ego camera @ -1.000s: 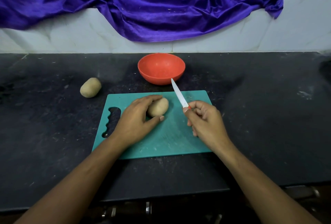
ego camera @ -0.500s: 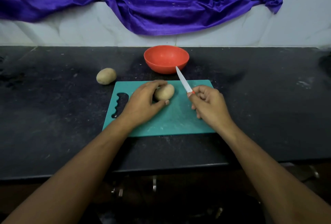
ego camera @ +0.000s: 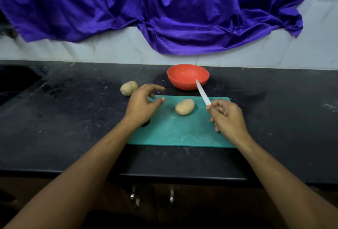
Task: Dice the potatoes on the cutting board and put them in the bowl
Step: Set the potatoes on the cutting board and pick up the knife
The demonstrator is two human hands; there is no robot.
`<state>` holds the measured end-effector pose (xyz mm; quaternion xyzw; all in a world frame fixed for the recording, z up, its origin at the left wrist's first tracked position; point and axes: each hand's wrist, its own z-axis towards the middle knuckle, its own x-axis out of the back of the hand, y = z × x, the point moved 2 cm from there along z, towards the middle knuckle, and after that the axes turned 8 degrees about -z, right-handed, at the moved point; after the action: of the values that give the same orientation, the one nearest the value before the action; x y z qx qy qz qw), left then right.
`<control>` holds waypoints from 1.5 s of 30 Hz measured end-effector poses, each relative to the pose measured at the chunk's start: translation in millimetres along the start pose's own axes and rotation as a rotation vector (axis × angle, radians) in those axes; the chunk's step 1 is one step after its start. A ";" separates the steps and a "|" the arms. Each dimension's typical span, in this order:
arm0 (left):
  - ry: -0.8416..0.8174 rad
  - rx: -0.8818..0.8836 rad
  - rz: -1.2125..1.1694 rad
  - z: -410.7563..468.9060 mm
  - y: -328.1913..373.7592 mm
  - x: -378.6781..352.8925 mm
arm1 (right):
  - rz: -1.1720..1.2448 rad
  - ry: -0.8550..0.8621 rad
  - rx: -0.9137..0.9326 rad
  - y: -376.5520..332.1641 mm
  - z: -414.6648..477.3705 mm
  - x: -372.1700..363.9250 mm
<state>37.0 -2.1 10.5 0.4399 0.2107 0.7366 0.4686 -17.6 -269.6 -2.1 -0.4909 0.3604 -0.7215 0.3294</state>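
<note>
A whole potato [ego camera: 184, 107] lies on the teal cutting board [ego camera: 182, 133], near its far edge. My left hand [ego camera: 142, 104] hovers over the board's left end with fingers loosely spread, holding nothing, apart from that potato. A second potato [ego camera: 128, 88] sits on the counter just left of my left hand's fingers. My right hand [ego camera: 227, 117] grips the red handle of a small knife [ego camera: 202, 92], its white blade pointing up and away toward the orange bowl [ego camera: 188, 76]. The bowl stands behind the board and looks empty.
The black counter [ego camera: 73, 119] runs wide on both sides, with its front edge near my forearms. A purple cloth [ego camera: 164, 13] hangs down the white wall behind the bowl. A dark recess sits at the far left of the counter.
My left hand has let go of the potato on the board and moved left, toward the second potato. My right hand and the knife have kept their place. The camera has tilted up.
</note>
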 end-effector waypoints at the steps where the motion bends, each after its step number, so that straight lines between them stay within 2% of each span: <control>1: 0.050 0.034 0.009 4.6 -5.6 8.7 | 0.005 -0.007 0.000 0.2 0.2 0.4; 4: 0.176 0.134 0.057 17.6 -23.6 32.4 | 0.011 -0.031 0.018 -0.1 0.1 0.9; 9: 0.242 0.170 0.241 29.6 -47.4 49.5 | -0.025 -0.030 0.071 -1.9 -0.6 -0.1; 12: 0.134 0.250 0.374 36.7 -59.7 46.6 | -0.086 -0.031 0.101 -0.3 0.6 -2.1; 17: -0.033 0.339 0.399 45.0 -74.4 36.8 | -0.130 -0.050 0.100 1.6 1.6 -2.2; 22: 0.007 0.268 0.412 40.7 -69.1 35.3 | -0.129 -0.055 0.096 0.3 0.2 -1.2; 25: 0.056 0.144 0.267 34.0 -53.0 33.8 | -0.123 -0.056 0.092 -0.2 -0.7 -0.5; 28: -0.035 0.052 0.086 28.1 -32.4 26.7 | -0.118 -0.061 0.093 0.1 -0.8 -0.3; 31: -0.123 0.013 0.111 21.6 -29.1 17.6 | -0.109 -0.058 0.087 0.9 0.1 -0.5; 45: -0.175 0.022 0.159 8.3 -41.1 8.5 | -0.080 -0.068 0.083 0.7 -0.3 0.0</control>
<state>63.3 23.9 -11.0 0.5230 0.1415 0.7279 0.4202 -17.9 -269.9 -2.8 -0.5152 0.2991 -0.7311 0.3325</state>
